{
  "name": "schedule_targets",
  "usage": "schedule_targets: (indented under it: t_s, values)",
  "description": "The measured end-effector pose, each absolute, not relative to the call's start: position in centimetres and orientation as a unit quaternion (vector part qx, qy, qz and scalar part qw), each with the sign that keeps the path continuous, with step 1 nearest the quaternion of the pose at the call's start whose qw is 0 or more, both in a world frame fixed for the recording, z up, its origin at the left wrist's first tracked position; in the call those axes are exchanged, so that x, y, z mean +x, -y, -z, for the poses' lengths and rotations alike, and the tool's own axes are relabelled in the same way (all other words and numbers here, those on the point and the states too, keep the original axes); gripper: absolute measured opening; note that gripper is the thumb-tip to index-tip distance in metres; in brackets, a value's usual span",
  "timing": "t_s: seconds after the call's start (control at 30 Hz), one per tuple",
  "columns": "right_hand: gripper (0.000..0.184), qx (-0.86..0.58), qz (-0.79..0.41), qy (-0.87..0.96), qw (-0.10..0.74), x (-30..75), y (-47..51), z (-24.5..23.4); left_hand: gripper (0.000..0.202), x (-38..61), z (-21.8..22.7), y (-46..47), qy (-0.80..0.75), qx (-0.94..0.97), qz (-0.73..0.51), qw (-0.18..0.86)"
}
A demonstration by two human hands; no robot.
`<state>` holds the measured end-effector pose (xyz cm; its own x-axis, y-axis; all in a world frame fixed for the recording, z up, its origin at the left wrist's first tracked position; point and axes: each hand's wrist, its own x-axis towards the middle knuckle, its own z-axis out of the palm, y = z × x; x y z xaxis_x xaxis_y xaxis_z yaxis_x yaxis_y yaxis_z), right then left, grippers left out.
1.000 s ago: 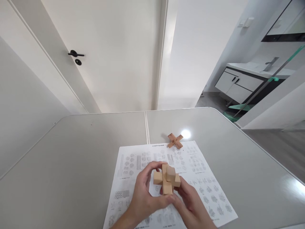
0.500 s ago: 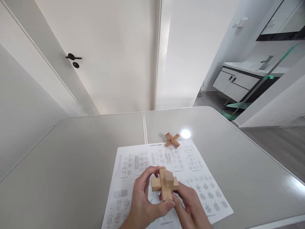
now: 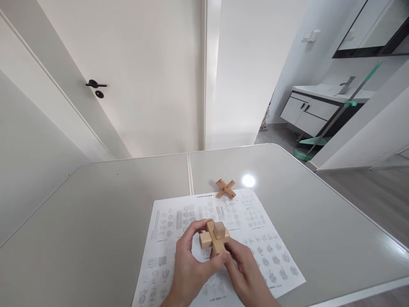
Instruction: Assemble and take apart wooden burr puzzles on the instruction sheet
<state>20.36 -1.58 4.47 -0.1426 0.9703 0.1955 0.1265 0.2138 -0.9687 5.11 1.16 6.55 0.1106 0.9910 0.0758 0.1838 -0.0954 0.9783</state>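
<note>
A light wooden burr puzzle (image 3: 218, 244), made of crossed square bars, is held above a printed sheet near the table's front. My left hand (image 3: 194, 264) grips one of its bars end to end, the thumb at the near end and the index finger at the far end. On the other side, my right hand (image 3: 244, 266) is closed on the puzzle from below and the right; its fingertips are partly hidden behind the wood. Farther back, a darker brown wooden cross (image 3: 226, 189) lies over the sheet's top edge.
The white instruction sheet (image 3: 179, 247) carries rows of small grey diagrams. It lies on a grey table (image 3: 96, 230) with a seam down the middle. Past the far edge are a white door (image 3: 153, 76) and, at right, a sink cabinet (image 3: 309, 111) with a green-handled broom (image 3: 341, 108).
The puzzle has been turned slightly in my hands, its near end swinging right. The whole view has shifted a little, so table and sheet sit farther left.
</note>
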Motion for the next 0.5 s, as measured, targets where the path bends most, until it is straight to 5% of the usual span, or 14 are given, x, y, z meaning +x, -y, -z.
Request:
schedule_targets:
  t_s: [0.37, 0.5]
  values:
    - [0.036, -0.430, -0.385, 0.652, 0.492, 20.8, 2.0, -3.5, 0.050, 5.3, -6.8, -0.7, -0.481, 0.664, -0.457, 0.345]
    - [0.029, -0.429, -0.403, 0.651, 0.480, 21.4, 2.3, -3.3, 0.046, 4.7, -8.1, -1.2, -0.437, 0.707, -0.398, 0.388]
